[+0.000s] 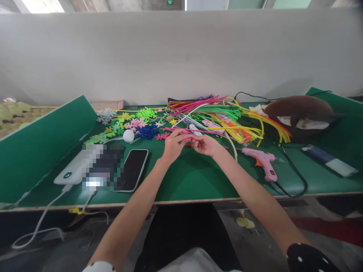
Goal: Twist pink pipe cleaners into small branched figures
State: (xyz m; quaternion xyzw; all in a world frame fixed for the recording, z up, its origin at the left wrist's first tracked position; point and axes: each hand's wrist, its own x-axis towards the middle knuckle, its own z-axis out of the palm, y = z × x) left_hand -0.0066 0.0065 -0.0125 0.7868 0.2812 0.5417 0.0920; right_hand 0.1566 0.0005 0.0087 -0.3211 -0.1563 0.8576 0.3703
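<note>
Both the left hand (172, 145) and the right hand (206, 144) are raised over the middle of a green tabletop (193, 181), fingertips close together around slim pink stems (186, 139). Each grip is closed: thumb and fingers of the left pinch the stems, and the curled fingers of the right pinch them just beside it. The held part lies right at the fingertips, between the hands, so neither is clearly nearer. Its long axis runs mostly left to right, across the forearms rather than along them, rising slightly toward the right. Some pink lengths show on the far side of the fingers, but whether they are held or lie in the pile behind cannot be told. That pile of coloured stems (204, 108) spreads on the far side, toward the right. A blue snowflake (146, 132) lies left of the left hand, and a phone (133, 170) on the near left. A pink glue gun (262, 157) rests to the right, beyond the right forearm.
</note>
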